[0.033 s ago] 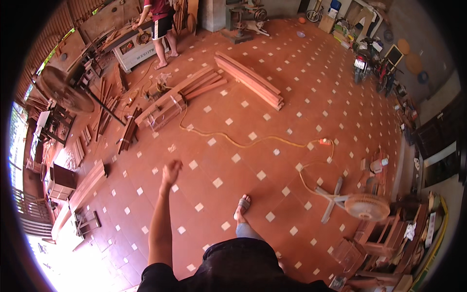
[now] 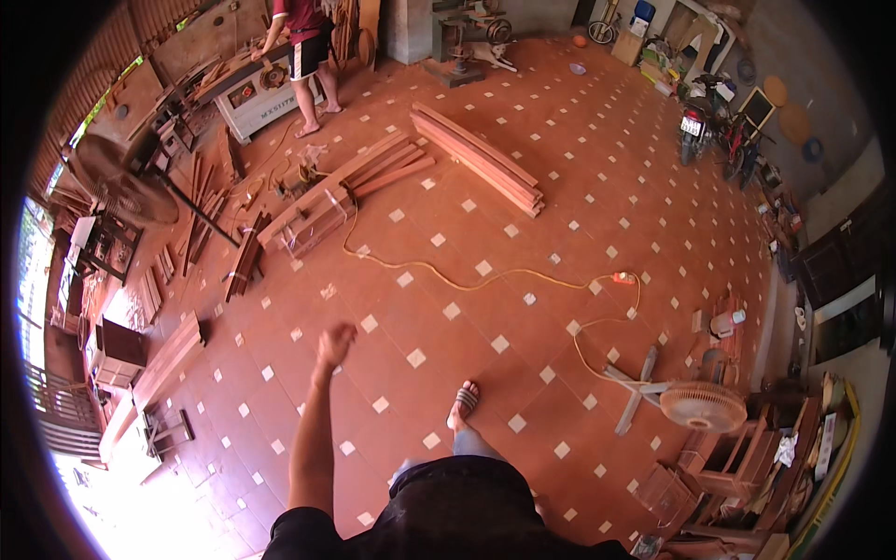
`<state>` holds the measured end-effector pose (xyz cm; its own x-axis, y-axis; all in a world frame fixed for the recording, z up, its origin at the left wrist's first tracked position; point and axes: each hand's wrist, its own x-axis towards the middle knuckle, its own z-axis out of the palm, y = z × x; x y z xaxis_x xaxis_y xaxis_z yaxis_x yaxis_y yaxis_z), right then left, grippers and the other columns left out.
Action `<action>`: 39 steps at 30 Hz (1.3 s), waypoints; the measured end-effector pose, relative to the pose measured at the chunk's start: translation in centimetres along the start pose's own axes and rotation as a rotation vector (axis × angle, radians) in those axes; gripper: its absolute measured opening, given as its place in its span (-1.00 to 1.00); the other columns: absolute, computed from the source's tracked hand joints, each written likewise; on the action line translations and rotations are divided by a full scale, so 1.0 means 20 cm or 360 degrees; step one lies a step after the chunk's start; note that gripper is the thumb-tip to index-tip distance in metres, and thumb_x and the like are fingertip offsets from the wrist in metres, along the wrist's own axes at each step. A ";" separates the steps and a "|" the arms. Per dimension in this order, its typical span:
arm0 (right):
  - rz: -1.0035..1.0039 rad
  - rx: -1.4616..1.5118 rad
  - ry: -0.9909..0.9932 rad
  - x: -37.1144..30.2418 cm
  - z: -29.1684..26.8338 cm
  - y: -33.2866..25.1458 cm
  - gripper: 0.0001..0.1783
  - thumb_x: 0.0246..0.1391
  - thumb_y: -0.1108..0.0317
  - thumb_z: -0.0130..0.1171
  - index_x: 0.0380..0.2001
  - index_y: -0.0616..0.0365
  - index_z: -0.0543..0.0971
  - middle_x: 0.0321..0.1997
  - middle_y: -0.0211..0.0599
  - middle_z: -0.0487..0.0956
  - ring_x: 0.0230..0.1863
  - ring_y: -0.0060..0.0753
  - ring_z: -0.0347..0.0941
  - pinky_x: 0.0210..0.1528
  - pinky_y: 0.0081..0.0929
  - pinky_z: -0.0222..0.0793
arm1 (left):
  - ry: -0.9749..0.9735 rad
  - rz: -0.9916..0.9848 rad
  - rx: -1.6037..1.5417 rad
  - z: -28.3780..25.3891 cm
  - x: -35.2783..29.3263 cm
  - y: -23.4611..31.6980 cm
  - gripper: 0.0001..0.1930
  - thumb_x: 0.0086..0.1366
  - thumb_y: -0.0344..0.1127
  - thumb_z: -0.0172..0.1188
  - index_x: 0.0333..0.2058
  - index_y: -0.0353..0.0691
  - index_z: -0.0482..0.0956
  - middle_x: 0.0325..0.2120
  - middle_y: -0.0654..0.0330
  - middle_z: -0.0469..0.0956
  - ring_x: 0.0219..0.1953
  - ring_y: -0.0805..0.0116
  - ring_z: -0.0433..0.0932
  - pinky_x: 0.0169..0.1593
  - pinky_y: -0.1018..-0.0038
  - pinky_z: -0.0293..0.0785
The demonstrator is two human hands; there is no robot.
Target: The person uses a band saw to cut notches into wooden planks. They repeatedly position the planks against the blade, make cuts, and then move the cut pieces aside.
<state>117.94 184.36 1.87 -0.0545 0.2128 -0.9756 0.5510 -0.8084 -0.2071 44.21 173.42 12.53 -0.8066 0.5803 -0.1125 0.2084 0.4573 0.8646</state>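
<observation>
The person wears a black top whose short black sleeve leaves the left forearm and left hand bare, pale-blue legwear, and, on the 1 visible foot, an open-toed, striped greyish sandal.

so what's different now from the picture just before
Your left hand sits slightly lower and further right in the picture; the whole view has shifted a touch too. That hand looks empty both times, so no grab or release shows; your right hand is out of view. The planks, yellow cord and floor fan look unmoved on the floor.
</observation>
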 end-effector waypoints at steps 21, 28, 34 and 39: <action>-0.0958 -0.1063 0.0177 0.78 0.21 -4.63 -0.75 0.28 0.22 0.42 -0.14 0.19 0.80 -0.35 -0.33 0.73 -0.42 -0.47 0.67 -0.41 -0.43 0.55 | -0.0430 -0.0908 0.0851 1.04 1.90 -0.38 -0.71 0.43 -0.19 0.15 -0.28 -0.23 0.78 -0.38 -0.07 0.73 -0.26 -0.04 0.75 -0.22 0.06 0.66; -0.1298 -0.1398 0.0368 1.07 -0.24 -5.72 -0.67 0.29 0.17 0.44 -0.12 0.26 0.79 -0.29 -0.21 0.78 -0.26 -0.41 0.74 -0.20 -0.36 0.65 | 0.0081 -0.0332 -0.0628 1.47 3.97 1.35 -0.63 0.61 -0.13 0.21 0.03 -0.39 0.70 -0.17 0.21 0.77 -0.17 0.44 0.69 -0.10 0.44 0.57; -0.1132 -0.1894 0.0361 1.48 -0.39 -6.89 -0.64 0.18 0.13 0.47 -0.08 0.15 0.81 -0.14 -0.16 0.83 -0.14 -0.19 0.78 -0.06 -0.25 0.66 | 0.0239 -0.0660 -0.0819 1.86 4.07 1.66 -0.58 0.63 -0.05 0.18 0.14 -0.31 0.67 -0.05 0.18 0.78 -0.05 0.38 0.73 0.00 0.40 0.59; -0.1018 -0.1602 0.0105 1.83 -0.17 -7.63 -0.58 0.24 -0.02 0.41 -0.12 0.13 0.83 -0.20 -0.27 0.84 -0.15 -0.30 0.77 -0.04 -0.30 0.64 | 0.0283 -0.1149 -0.0977 2.36 4.10 1.66 -0.54 0.64 0.03 0.15 0.17 -0.25 0.66 0.02 0.13 0.77 0.00 0.29 0.75 0.05 0.32 0.61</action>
<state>34.70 317.39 -1.89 -0.5304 0.4716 -0.7045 0.8461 0.2419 -0.4750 11.14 267.97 8.87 -0.7094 0.1637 -0.6856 -0.6560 0.2024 0.7271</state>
